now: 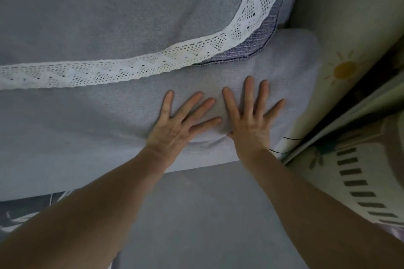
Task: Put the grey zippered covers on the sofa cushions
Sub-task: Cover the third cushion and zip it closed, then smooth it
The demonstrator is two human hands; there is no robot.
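Observation:
A sofa cushion in a grey cover (91, 120) lies across the middle of the view, its right end rounded. My left hand (181, 122) rests flat on it with fingers spread. Just to the right, my right hand (251, 116) also presses flat on the cover, fingers apart. Neither hand holds anything. A small fold in the fabric sits between the two wrists. No zipper shows.
A grey throw with a white lace border (153, 65) drapes over the cushion's far side. Grey sofa fabric (207, 214) lies below my forearms. A cream play mat with a sun drawing (345, 70) and dark stripes stands at the right.

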